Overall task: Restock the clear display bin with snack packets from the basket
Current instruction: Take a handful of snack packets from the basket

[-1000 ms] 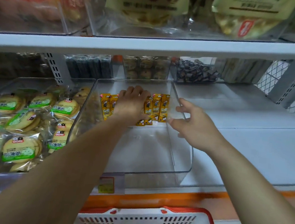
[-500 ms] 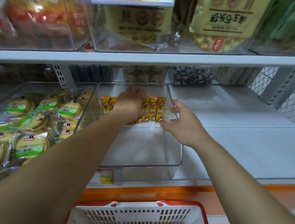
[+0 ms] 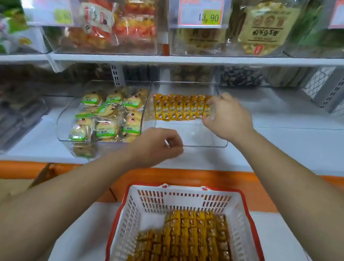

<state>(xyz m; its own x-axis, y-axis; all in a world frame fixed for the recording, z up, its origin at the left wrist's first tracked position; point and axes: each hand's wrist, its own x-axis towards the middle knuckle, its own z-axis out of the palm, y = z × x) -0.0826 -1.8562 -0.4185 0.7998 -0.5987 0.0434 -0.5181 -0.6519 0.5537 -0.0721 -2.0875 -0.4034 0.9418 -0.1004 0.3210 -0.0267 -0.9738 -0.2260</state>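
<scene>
Small glossy yellow snack packets (image 3: 181,108) — likely light, slippery; pinch at edges; right hand (image 3: 227,118) pinches the rightmost; left hand (image 3: 157,145) loosely curled, empty.

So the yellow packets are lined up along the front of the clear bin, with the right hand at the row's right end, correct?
Not quite. The head view shows the yellow packets lined up along the back of the clear bin, not the front. The right hand is at the row's right end, as you said.

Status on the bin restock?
Left hand empty, loosely curled. Right hand pinches end packet in bin. Basket well stocked. Nothing in the way.
</scene>
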